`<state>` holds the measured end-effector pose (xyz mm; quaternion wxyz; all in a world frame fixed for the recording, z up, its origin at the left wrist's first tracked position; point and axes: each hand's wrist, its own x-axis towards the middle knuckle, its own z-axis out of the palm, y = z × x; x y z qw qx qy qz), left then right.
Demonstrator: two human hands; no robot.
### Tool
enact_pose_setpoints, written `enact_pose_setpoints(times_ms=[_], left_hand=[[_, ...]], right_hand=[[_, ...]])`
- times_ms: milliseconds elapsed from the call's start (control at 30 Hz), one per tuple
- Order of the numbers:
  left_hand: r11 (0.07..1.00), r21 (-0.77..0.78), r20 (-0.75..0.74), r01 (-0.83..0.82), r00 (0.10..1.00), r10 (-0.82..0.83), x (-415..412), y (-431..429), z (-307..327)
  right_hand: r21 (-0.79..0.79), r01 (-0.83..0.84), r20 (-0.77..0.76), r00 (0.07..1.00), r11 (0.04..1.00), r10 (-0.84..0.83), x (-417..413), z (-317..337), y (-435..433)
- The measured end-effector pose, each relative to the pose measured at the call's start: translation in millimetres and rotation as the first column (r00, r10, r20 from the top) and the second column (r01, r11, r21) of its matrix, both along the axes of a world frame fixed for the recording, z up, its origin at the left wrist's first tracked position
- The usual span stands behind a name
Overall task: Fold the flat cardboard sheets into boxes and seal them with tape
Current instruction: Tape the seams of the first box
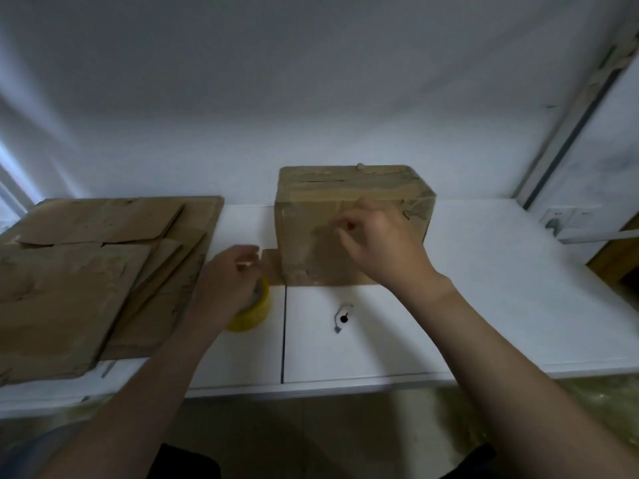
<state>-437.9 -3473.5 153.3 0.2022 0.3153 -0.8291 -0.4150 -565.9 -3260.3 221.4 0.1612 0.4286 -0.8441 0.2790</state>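
A folded brown cardboard box (352, 198) stands on the white table (484, 288) at the middle back, with tape across its top and right corner. My right hand (380, 243) hovers in front of the box's near face, fingers loosely curled and holding nothing that I can see. My left hand (228, 281) grips a yellow tape roll (252, 312) resting on the table just left of the box, and a strip of tape (269, 264) runs from the roll to the box's lower left corner. Flat cardboard sheets (86, 271) lie stacked at the left.
A white wall rises right behind the table. A small black hole (343, 319) marks the table top in front of the box. A wall socket (560, 219) and a wooden piece (615, 257) sit at the far right. The table's front edge runs below my forearms.
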Motion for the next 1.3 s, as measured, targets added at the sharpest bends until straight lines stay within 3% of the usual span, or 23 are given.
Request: enact_pose_setpoints(times_ms=[100,200,300,367,433,633,733,833,1000,1167,1300], left_hand=[[1.000,-0.014,-0.142,-0.011,0.990,0.008,-24,5,40],[0.998,-0.052,-0.178,0.018,0.984,-0.027,-53,12,71],[1.000,0.022,-0.087,0.018,0.996,-0.016,-78,17,84],[0.993,0.113,-0.067,0.020,0.998,-0.012,-87,21,84],[0.991,0.136,-0.078,0.011,0.997,0.000,-91,23,81],[0.999,0.051,-0.191,-0.007,0.981,0.017,-87,24,80],[0.992,0.091,-0.309,0.085,0.949,-0.053,-79,20,86],[0.980,0.089,-0.285,0.177,0.948,-0.145,-74,22,87],[0.966,0.237,-0.296,0.099,0.955,-0.025,-71,34,79],[0.963,0.269,-0.267,-0.012,0.960,0.087,-76,31,72],[0.971,0.222,-0.182,0.087,0.982,-0.047,-69,24,69]], right_hand=[[-0.122,0.108,-0.047,0.992,0.987,-0.115,-24,8,18],[-0.183,0.295,-0.051,0.950,0.938,-0.308,-48,14,37],[-0.053,0.424,0.231,0.886,0.904,-0.402,-71,15,48],[0.024,0.376,0.486,0.805,0.926,-0.339,-79,14,52],[0.013,0.320,0.632,0.732,0.947,-0.256,-80,13,52],[-0.174,0.358,0.664,0.731,0.917,-0.160,-85,18,55],[-0.265,0.329,0.658,0.749,0.906,-0.080,-86,23,60],[-0.302,0.346,0.672,0.738,0.888,-0.059,-87,20,60],[-0.248,0.462,0.782,0.614,0.852,-0.105,-84,7,59],[-0.313,0.449,0.786,0.618,0.837,-0.037,-90,1,59],[-0.290,0.287,0.739,0.673,0.913,0.023,-91,1,63]])
